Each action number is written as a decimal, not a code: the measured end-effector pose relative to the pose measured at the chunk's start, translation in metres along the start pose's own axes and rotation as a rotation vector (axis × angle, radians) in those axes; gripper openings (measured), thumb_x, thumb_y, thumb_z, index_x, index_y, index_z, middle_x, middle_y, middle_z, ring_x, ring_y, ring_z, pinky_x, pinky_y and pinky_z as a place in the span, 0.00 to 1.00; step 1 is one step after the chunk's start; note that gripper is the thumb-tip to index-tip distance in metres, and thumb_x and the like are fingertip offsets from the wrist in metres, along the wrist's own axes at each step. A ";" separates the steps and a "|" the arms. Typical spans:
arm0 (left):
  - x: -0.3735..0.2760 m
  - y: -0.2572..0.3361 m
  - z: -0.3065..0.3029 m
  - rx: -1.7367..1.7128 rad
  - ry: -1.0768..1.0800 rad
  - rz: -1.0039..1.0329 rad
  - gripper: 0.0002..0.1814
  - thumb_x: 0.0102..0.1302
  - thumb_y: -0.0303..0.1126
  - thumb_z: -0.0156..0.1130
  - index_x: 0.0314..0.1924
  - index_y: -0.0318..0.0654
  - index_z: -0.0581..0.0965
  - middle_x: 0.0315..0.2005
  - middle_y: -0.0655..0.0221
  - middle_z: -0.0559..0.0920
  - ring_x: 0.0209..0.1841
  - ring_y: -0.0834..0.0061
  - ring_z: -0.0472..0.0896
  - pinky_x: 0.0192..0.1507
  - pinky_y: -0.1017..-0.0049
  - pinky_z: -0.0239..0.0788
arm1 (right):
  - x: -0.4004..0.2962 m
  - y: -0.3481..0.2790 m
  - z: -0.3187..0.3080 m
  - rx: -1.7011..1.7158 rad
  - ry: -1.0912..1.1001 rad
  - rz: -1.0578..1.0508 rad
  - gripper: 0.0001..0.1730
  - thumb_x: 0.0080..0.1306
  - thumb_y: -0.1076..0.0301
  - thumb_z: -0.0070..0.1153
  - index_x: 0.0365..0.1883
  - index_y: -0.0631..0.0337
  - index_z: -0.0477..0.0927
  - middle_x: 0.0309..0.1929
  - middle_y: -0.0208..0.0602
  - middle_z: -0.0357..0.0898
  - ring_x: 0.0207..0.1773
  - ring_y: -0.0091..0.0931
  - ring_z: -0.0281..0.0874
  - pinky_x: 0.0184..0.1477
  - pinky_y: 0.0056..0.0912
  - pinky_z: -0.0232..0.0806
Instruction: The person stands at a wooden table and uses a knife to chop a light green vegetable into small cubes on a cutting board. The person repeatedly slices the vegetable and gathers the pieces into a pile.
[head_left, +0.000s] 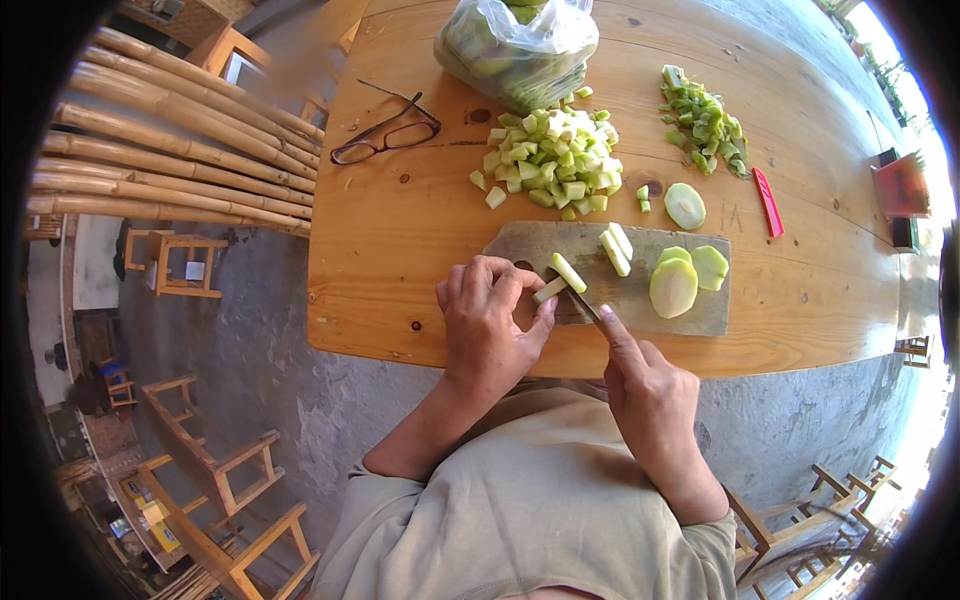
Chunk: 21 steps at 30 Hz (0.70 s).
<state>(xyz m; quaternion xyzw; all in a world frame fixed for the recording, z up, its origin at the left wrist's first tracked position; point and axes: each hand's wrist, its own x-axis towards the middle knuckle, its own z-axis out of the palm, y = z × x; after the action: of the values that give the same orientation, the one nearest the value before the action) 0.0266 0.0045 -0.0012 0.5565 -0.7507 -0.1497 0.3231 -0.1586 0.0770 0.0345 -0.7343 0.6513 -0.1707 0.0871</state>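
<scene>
On a wooden cutting board (645, 236), my left hand (491, 307) pinches a pale green vegetable stick (550, 290) between thumb and fingers. My right hand (649, 379) grips a knife (583, 306), forefinger along its back, with the blade against that stick. A second stick (568, 272) lies just beyond the blade. Farther along the board are a few more sticks (616, 250) and several round slices (673, 288). Behind the board sits a heap of diced vegetable (555, 157). One slice (685, 206) and small bits (643, 198) lie on the table.
Eyeglasses (386, 141) lie at the left of the wooden table (390, 262). A filled plastic bag (517, 52) stands at the back. Peelings (705, 120) and a red plastic strip-like object (768, 202) are at the right. Bamboo poles (187, 150) adjoin the left edge.
</scene>
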 end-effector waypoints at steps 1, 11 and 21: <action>0.000 0.000 0.000 0.000 -0.003 -0.004 0.14 0.54 0.34 0.78 0.38 0.45 0.82 0.41 0.70 0.75 0.46 0.64 0.73 0.54 0.61 0.60 | 0.000 -0.001 0.001 -0.024 -0.014 -0.003 0.36 0.60 0.72 0.64 0.69 0.45 0.77 0.20 0.27 0.69 0.18 0.26 0.72 0.21 0.34 0.69; -0.006 -0.003 -0.001 -0.058 0.054 -0.006 0.11 0.61 0.38 0.76 0.38 0.45 0.82 0.41 0.69 0.80 0.46 0.65 0.74 0.56 0.63 0.60 | 0.005 0.006 -0.001 0.309 -0.020 0.136 0.31 0.63 0.75 0.62 0.66 0.45 0.81 0.27 0.33 0.83 0.24 0.33 0.81 0.27 0.34 0.73; -0.007 -0.003 0.002 -0.024 0.062 -0.017 0.12 0.59 0.39 0.77 0.38 0.45 0.83 0.41 0.71 0.80 0.46 0.66 0.75 0.55 0.64 0.60 | 0.003 -0.001 -0.004 0.135 0.032 0.011 0.34 0.59 0.74 0.65 0.66 0.42 0.81 0.19 0.27 0.70 0.18 0.26 0.71 0.21 0.33 0.67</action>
<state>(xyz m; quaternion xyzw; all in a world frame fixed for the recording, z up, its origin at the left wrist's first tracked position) 0.0288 0.0100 -0.0071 0.5633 -0.7337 -0.1440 0.3516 -0.1588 0.0744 0.0385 -0.7205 0.6434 -0.2253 0.1270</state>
